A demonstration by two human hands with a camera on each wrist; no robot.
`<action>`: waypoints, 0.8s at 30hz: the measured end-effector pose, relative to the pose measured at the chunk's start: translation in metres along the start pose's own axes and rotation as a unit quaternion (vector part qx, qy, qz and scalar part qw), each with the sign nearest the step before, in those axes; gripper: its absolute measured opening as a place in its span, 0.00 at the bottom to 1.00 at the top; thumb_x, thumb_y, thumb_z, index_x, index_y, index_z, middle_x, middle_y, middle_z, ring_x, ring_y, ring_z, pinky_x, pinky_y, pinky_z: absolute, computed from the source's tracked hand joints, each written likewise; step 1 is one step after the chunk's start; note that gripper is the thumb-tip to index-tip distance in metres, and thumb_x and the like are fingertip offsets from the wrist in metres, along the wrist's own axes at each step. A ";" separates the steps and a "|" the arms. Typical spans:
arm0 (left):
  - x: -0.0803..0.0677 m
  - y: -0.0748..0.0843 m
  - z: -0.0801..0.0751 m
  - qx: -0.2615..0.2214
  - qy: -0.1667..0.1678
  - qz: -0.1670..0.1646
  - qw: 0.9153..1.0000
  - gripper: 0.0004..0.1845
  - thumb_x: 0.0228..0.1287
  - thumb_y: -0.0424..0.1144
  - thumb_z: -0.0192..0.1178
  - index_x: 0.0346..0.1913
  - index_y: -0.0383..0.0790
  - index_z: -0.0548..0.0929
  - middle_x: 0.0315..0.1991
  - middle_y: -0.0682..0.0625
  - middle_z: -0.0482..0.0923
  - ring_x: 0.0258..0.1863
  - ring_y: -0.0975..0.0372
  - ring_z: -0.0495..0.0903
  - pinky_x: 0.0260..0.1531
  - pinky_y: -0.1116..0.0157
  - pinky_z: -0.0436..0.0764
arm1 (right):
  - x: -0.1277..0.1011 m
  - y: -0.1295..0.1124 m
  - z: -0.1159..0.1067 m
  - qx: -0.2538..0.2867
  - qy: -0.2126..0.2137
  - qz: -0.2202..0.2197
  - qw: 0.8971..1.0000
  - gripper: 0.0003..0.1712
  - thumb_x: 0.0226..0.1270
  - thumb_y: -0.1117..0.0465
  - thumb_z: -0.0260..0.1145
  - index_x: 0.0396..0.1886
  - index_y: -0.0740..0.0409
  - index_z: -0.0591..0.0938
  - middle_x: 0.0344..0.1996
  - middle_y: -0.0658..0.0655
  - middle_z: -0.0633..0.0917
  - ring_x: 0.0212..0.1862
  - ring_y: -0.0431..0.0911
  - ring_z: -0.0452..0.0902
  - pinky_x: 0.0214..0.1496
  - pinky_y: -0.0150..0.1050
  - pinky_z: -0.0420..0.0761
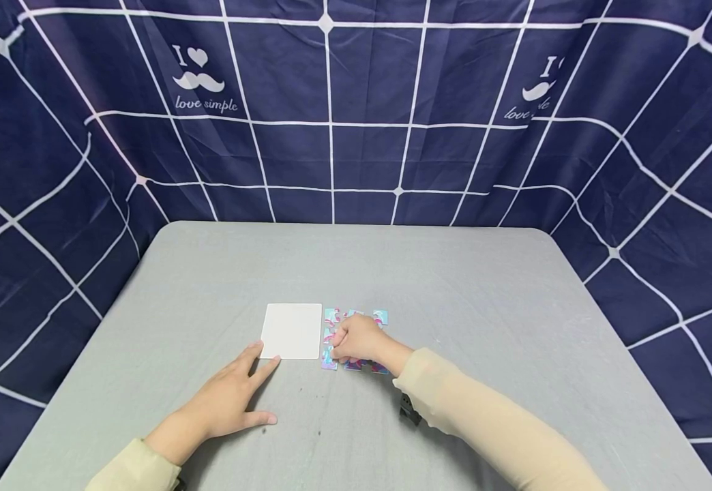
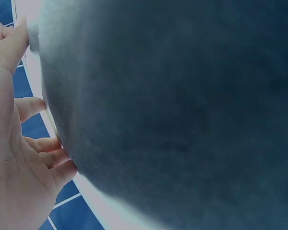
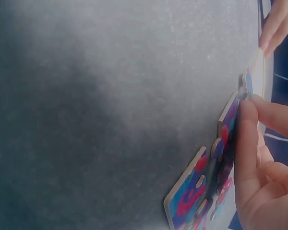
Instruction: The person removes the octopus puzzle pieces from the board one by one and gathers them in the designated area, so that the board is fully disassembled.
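Observation:
My right hand (image 1: 361,339) is over a group of colourful jigsaw pieces (image 1: 380,316), which it partly hides. Its thumb and index finger pinch the edge of one puzzle piece (image 3: 247,82) at the group's near left corner, low over the table. Other pieces (image 3: 187,194) in blue, pink and purple lie flat with small gaps between them. Left of the pieces is a square white board (image 1: 291,331). My left hand (image 1: 224,399) is spread with straight fingers, two fingertips touching the board's near left edge and the thumb out to the side.
A grey cloth-covered table (image 1: 454,273) bears everything. Dark blue curtains (image 1: 368,75) with white grid lines stand along its back and both sides. A small black device (image 1: 410,409) shows under the right wrist.

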State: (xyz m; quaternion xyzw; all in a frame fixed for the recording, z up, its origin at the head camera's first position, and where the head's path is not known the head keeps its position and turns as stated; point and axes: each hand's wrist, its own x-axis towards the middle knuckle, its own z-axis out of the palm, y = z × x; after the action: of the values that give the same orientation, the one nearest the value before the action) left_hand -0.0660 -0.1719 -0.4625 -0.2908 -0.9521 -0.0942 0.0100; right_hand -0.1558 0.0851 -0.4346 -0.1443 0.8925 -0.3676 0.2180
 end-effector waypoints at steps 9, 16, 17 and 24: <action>0.000 0.000 -0.001 -0.004 0.000 0.000 1.000 0.49 0.40 0.71 0.50 0.64 0.44 0.57 0.62 0.35 0.48 0.61 0.49 0.49 0.52 0.55 0.60 | 0.000 0.001 -0.001 0.007 0.008 0.003 1.000 0.07 0.43 0.64 0.70 0.21 0.58 0.78 0.13 0.49 0.79 0.18 0.43 0.77 0.20 0.32 0.75; 0.002 -0.001 -0.001 -0.002 0.005 0.001 1.000 0.49 0.39 0.72 0.49 0.63 0.45 0.59 0.61 0.35 0.50 0.60 0.49 0.51 0.51 0.54 0.62 | 0.000 0.001 -0.012 0.054 0.005 -0.001 0.999 0.06 0.46 0.63 0.68 0.23 0.59 0.78 0.17 0.51 0.81 0.21 0.46 0.78 0.23 0.37 0.77; 0.002 -0.001 -0.001 -0.002 0.005 0.001 1.000 0.49 0.38 0.72 0.49 0.63 0.45 0.60 0.61 0.35 0.51 0.60 0.48 0.52 0.50 0.54 0.63 | -0.001 0.000 -0.014 0.060 0.005 -0.002 0.998 0.06 0.47 0.63 0.68 0.24 0.59 0.79 0.17 0.51 0.81 0.22 0.46 0.78 0.23 0.37 0.77; 0.007 -0.004 -0.008 -0.031 -0.002 0.003 1.000 0.45 0.40 0.68 0.55 0.60 0.43 0.65 0.58 0.34 0.55 0.55 0.47 0.60 0.45 0.53 0.67 | -0.002 0.004 -0.024 0.103 0.007 -0.008 0.995 0.09 0.49 0.61 0.66 0.30 0.61 0.79 0.21 0.54 0.81 0.26 0.47 0.78 0.25 0.39 0.77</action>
State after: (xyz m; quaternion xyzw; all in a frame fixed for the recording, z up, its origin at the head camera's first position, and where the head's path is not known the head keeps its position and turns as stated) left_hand -0.0742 -0.1728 -0.4543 -0.2936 -0.9479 -0.1235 -0.0008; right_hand -0.1661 0.1035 -0.4215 -0.1256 0.8504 -0.4598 0.2228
